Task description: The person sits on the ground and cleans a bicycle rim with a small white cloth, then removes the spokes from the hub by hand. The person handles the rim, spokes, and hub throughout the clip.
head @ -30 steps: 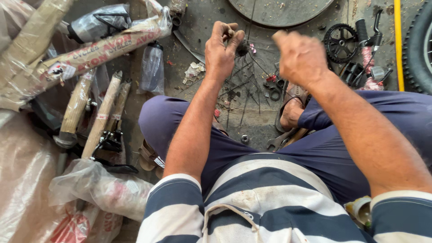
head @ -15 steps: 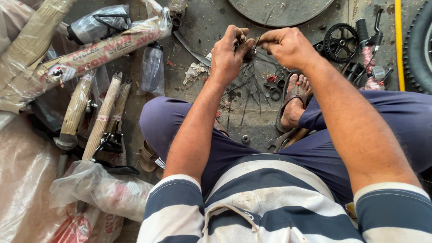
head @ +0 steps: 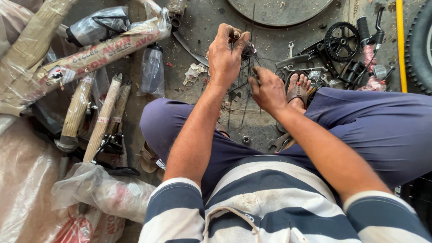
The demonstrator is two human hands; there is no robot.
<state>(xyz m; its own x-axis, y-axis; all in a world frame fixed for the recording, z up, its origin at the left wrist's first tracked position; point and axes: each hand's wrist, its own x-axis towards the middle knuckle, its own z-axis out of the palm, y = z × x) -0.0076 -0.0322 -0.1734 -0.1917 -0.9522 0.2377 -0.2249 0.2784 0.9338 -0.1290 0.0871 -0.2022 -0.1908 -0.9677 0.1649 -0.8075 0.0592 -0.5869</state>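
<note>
The left hand (head: 225, 56) is raised above the floor with thumb and fingers pinched together on the top of a small dark hub (head: 247, 50), from which a fan of thin spokes (head: 245, 90) hangs down; held high like this, the spokes dangle free and stay sorted rather than tangling on the ground. The right hand (head: 268, 90) sits lower and just beside them, fingers closed on one spoke near its upper part, seemingly to steady or feed it (exactly what the fingertips pinch is too small to tell).

Around the hands, by size: a large round disc (head: 279, 8) lies flat at the top edge, and a black tyre (head: 420, 49) curves in at the right, both pushed back from the working spot. On the left, a frame tube wrapped in paper and plastic (head: 96, 51) lies slantwise among other wrapped parts, packaging on, apparently against scratches. A clear plastic bottle (head: 152, 72) rests just beside it. Near the sandalled foot (head: 298, 90) a black chainring (head: 341, 41) lies flat, and a wrench (head: 292, 60) lies within reach. A small nut (head: 246, 140) sits on the concrete floor (head: 198, 27) between the knees, directly below the hanging spokes.
</note>
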